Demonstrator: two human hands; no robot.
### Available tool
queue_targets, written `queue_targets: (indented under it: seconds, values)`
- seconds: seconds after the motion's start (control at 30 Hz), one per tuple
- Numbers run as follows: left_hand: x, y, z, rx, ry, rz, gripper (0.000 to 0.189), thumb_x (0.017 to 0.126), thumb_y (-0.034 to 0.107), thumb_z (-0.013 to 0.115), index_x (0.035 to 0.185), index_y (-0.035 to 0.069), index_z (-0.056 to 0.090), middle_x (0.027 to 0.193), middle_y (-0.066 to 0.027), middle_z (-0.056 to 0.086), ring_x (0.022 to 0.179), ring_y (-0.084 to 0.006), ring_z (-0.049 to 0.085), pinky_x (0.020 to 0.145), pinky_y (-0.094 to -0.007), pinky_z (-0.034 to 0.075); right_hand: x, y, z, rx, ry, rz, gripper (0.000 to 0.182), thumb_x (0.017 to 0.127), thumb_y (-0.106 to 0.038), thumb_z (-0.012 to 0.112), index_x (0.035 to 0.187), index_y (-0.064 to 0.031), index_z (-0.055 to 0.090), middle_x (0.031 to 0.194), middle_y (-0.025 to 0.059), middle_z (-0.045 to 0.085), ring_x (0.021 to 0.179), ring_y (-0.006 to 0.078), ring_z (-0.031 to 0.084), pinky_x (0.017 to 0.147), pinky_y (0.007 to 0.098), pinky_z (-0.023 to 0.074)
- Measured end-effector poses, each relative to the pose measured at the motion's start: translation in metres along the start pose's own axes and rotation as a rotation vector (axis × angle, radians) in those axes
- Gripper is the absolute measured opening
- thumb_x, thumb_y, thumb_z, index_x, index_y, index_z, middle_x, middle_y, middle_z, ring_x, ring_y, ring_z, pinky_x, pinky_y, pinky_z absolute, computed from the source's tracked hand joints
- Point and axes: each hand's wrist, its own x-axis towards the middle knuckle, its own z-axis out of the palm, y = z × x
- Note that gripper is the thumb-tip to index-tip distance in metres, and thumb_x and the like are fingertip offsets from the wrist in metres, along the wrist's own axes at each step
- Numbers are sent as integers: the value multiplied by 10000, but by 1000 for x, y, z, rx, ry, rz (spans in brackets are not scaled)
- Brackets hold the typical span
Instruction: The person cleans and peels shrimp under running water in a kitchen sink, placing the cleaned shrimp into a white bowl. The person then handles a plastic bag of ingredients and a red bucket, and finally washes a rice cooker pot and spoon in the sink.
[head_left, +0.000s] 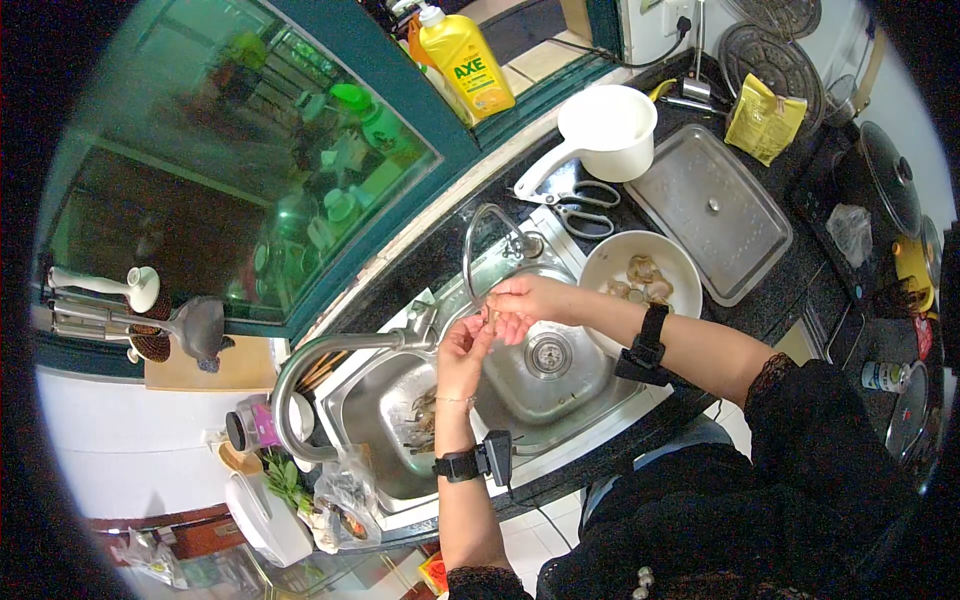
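Observation:
Over the right basin (517, 390) of a double stainless-steel sink, my left hand (463, 346) and my right hand (529, 298) meet. Their fingertips pinch a small greyish thing (491, 313) that looks like a shrimp, though fingers hide most of it. Several whole shrimp (423, 421) lie in the left basin (367, 409), partly behind my left wrist. A white bowl (686, 274) right of the sink contains several pale shrimp pieces (654, 286), and my right forearm crosses its near side.
Scissors (589, 228) and a white dipper (611, 150) are behind the bowl. A metal tray (720, 225) lies farther right. The arched faucet (281, 397) rises over the left basin, near a plastic bag (349, 495). A yellow AXE bottle (472, 67) stands on the window ledge.

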Motion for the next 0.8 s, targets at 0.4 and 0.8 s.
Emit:
queue_targets:
  seconds: [0.4, 0.8]
  values:
    - [6, -13, 2, -118, -135, 128, 216, 841, 54, 494, 1049, 38, 436, 967, -51, 557, 827, -122, 529, 767, -241, 417, 8, 7, -4, 266, 49, 41, 228, 868, -218, 443, 825, -16, 540, 683, 49, 559, 582, 123, 535, 557, 247, 456]
    - [-1, 15, 4, -733, -183, -214, 275, 869, 129, 466, 1118, 16, 434, 1042, -114, 552, 939, -200, 557, 807, -307, 462, 11, 3, -10, -456, 196, -230, 179, 825, -188, 529, 842, -20, 588, 719, 21, 592, 634, 83, 554, 586, 217, 447]
